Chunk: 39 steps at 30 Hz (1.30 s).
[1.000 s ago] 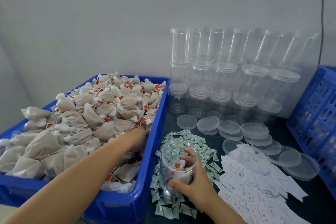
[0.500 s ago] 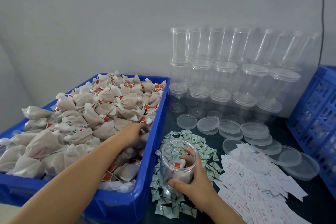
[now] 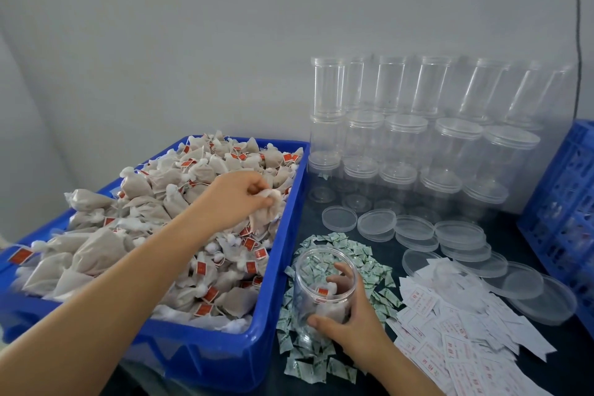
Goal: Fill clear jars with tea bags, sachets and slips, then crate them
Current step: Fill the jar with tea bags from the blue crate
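Pale grey wall stands behind a dark desk (image 3: 379, 373) crowded with packing stock. On the left, a blue tub (image 3: 225, 350) is heaped well above its rim with tea bags (image 3: 135, 235), beige pouches with white gathered tops and small red tags. The left hand (image 3: 234, 199) is raised over the heap near the tub's right wall, its fingers (image 3: 262, 194) pinching the top of one tea bag (image 3: 265, 214), which hangs clear of the pile.

Just right of the tub, an open clear jar (image 3: 323, 292) stands upright on a scatter of green-and-white sachets (image 3: 363, 264). The right hand (image 3: 352, 321) grips the jar, thumb across its near side and the other digits curled round the far side. Inside lie a few tea bags, one red tag showing; the count is hard to tell through the plastic.

Right of the sachets spreads a pile of white slips (image 3: 450, 331) printed in red. Behind them loose clear lids (image 3: 459, 231) lie overlapping on the desk, and empty clear jars (image 3: 418, 145) are stacked in tiers against the wall, many of them capped. A blue lattice crate (image 3: 562, 219) stands at the right edge; its contents cannot be made out.
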Motion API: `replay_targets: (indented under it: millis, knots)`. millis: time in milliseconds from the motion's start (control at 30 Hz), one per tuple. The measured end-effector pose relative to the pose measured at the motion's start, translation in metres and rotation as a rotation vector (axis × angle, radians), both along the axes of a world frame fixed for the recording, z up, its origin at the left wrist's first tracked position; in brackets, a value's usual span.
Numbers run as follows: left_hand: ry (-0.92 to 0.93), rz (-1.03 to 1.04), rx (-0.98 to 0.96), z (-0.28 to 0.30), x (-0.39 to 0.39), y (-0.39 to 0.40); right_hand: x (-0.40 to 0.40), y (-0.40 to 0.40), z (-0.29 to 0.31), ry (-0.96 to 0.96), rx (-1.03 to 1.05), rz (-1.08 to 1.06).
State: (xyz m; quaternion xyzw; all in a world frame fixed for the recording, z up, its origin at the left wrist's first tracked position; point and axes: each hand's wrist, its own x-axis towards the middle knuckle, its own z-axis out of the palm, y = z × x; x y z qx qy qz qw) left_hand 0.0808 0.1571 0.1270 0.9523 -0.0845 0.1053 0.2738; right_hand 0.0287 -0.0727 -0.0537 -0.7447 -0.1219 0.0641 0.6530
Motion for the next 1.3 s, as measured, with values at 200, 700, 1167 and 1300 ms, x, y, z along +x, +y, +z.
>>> replay_targets:
  millis: [200,700,1167,1300]
  knots:
    - [0.026,-0.177,-0.07,0.003,-0.025,-0.042,0.0,0.0,0.001,0.0,0.008,0.0]
    - [0.088,-0.329,0.491,-0.039,-0.041,-0.093,0.004,0.001,-0.002,-0.089,0.05,0.008]
    - [-0.021,-0.308,0.49,-0.037,-0.035,-0.099,0.003,0.001,0.0,-0.054,0.044,0.025]
    - [-0.156,-0.083,0.249,-0.027,-0.013,-0.064,0.001,0.001,0.001,-0.015,0.026,0.008]
